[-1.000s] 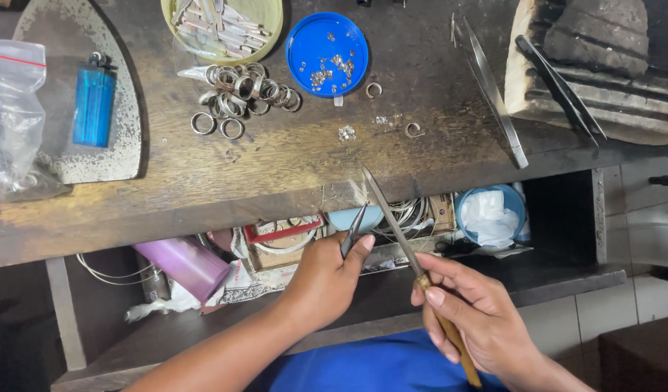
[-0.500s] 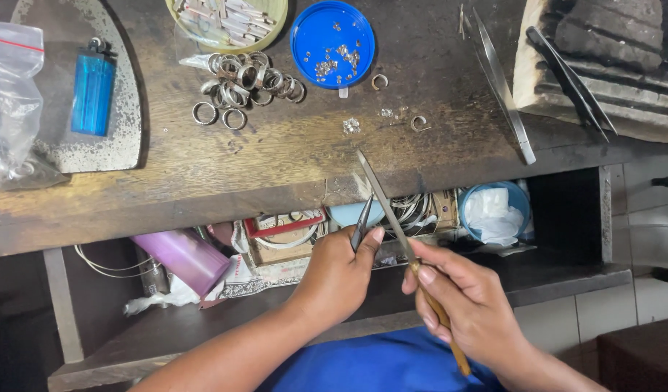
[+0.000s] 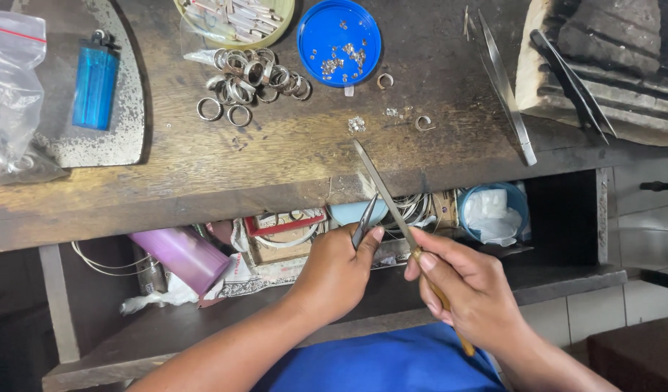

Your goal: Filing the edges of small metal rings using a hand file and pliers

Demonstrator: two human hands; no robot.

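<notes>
A worn wooden bench [image 3: 290,167] carries a cluster of metal rings [image 3: 250,76], a blue dish [image 3: 339,33] of small bits, long tweezers [image 3: 504,87] — and a grey slab [image 3: 120,109] under a blue lighter [image 3: 94,87]. At its left edge lies a clear plastic bag [image 3: 11,94].

I see a dark brown, scuffed worktop [image 3: 290,167] carrying a bright blue dish [image 3: 339,33], a translucent blue lighter [image 3: 95,83] and silver rings [image 3: 250,76]. Below sit a lilac bottle [image 3: 180,255] and what looks like a red-edged box [image 3: 279,226]. The file [image 3: 381,190] is grey steel with a tan wooden handle.
</notes>
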